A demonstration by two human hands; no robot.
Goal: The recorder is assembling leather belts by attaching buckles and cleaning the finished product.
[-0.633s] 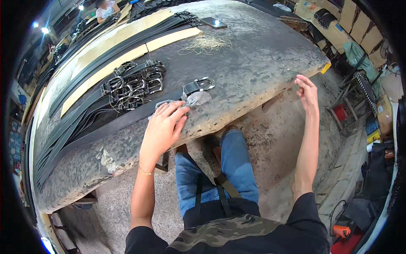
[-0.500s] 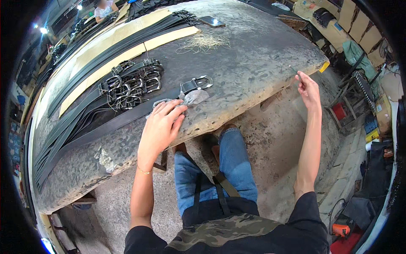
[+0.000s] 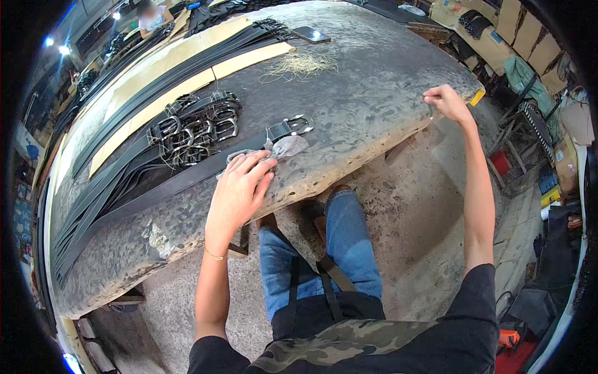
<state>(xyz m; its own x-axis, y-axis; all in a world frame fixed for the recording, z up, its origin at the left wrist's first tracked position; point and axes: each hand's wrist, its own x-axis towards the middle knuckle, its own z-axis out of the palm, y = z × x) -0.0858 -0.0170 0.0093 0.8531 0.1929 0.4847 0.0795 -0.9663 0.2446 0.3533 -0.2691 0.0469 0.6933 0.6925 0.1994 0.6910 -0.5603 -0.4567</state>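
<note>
My left hand presses a crumpled grey cloth down on a dark flat belt at the table's near edge. The belt's metal buckle sticks out just beyond the cloth. My right hand is raised over the table's right corner, its fingers pinched on a thin, small stick-like tool. Only a short end of that tool shows below the fingers. Left of the cloth is a pile of buckled belts, their straps trailing to the left.
The dark, worn table has a rounded near edge. On it are a heap of pale threads, a phone, pale strips and long rows of black straps. Another person is at the far left.
My right hand has turned inward and lifted slightly, so the tool's end now points down instead of away to the upper left. My left hand stays on the cloth.
</note>
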